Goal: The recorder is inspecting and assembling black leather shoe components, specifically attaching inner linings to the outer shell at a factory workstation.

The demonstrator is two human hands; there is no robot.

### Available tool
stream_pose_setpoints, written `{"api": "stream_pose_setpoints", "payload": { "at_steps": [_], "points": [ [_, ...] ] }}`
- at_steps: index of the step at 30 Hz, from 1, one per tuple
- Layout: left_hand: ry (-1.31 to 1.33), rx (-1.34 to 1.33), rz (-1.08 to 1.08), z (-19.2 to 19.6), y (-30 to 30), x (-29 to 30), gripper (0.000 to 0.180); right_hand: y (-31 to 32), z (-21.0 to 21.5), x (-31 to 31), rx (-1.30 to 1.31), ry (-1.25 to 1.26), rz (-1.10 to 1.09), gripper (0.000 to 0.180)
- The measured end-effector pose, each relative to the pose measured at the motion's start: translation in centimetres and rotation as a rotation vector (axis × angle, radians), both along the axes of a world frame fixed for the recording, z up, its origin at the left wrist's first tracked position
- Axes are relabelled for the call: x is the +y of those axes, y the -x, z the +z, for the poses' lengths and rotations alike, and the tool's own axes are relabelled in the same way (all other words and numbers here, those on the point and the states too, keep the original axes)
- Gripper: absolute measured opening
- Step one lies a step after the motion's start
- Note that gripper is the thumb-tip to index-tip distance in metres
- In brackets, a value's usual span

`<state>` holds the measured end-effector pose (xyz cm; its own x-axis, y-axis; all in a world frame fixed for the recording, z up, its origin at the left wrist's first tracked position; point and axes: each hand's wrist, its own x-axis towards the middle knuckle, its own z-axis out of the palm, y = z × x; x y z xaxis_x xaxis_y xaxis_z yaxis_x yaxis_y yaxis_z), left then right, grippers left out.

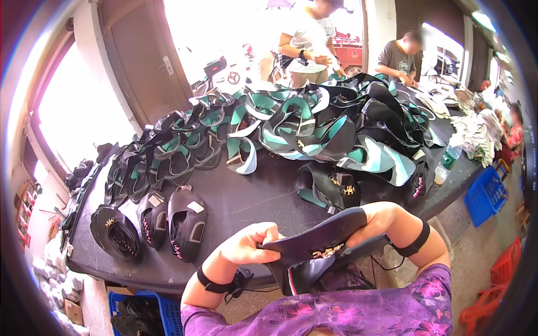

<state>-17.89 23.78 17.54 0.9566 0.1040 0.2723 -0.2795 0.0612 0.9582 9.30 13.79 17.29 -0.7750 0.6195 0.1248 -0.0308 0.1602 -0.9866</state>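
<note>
A black shoe upper (314, 238) with a gold metal ornament is stretched between my two hands, just in front of the table's near edge. My left hand (252, 243) pinches its left end between thumb and fingers. My right hand (374, 219) grips the other end, its thumb close to the ornament. Part of the upper hangs down in front of my purple floral top, showing a light strip. Beyond my hands lies another black upper with a gold ornament (330, 187). Several folded, nested bundles of black uppers (188, 224) rest at the table's left front.
A large heap of black and teal uppers (302, 120) covers the dark table's (246, 196) far side. A plastic bottle (447, 162) stands at the right. Blue baskets (168, 313) and a blue crate (486, 196) sit below. Two people (308, 45) work across the table.
</note>
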Motion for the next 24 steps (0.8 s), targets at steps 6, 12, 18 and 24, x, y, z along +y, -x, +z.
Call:
{"api": "stream_pose_setpoints", "payload": {
  "at_steps": [6,12,18,24],
  "points": [
    [-0.792,0.057,0.011,3.2,1.9,0.3,0.052,3.2,3.2,-3.0,-0.232,-0.338,-0.169,0.035],
    [-1.378,-0.077,-0.008,5.1,3.4,-2.8,0.032,5.3,2.7,-4.5,-0.572,-1.145,-0.124,0.037],
    [-1.562,0.064,0.344,-9.0,2.0,-1.7,0.036,2.4,-9.1,0.7,-0.754,-1.315,-0.248,0.035],
    [-1.409,0.16,0.386,-14.3,2.5,-2.5,0.043,2.8,-12.4,-0.7,-0.855,-0.851,-0.193,0.061]
  ]
}}
